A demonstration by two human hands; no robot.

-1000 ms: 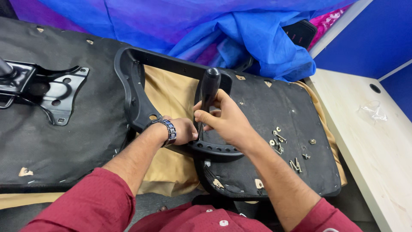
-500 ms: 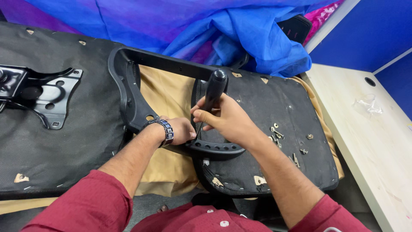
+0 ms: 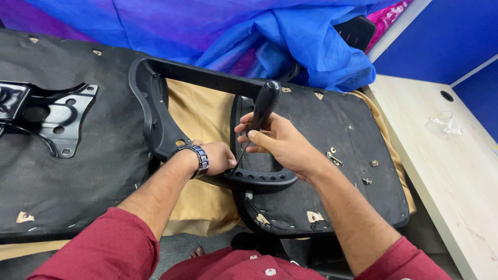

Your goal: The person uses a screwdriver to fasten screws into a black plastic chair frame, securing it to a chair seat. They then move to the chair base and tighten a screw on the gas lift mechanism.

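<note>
A black-handled screwdriver (image 3: 263,111) is gripped in the right hand (image 3: 277,142), the fingers wrapped closed around the lower handle while the rounded butt points toward 12 o'clock. Its thin shaft runs down toward 7 o'clock to the curved foot of a black plastic armrest frame (image 3: 155,116), where a row of holes can be seen. The left hand (image 3: 217,157), a metal-link bracelet (image 3: 198,158) at its wrist, is closed on that same foot just at 9 o'clock of the shaft tip; whether the tip is touched by its fingers cannot be told.

The frame is laid over the underside of a black seat cushion (image 3: 337,150), with tan fabric (image 3: 202,116) showing through the loop. At 3 o'clock of the right hand, loose screws (image 3: 334,157) lie scattered on the cushion. A metal mounting plate (image 3: 46,116) is seen on a second cushion at 9 o'clock, blue cloth (image 3: 290,36) at 12 o'clock, and a pale table (image 3: 446,171) at 3 o'clock.

Compared with half a second earlier, the grip of both hands is unchanged, the screwdriver is kept at nearly the same lean, and the hands have stayed at the same spot on the frame.
</note>
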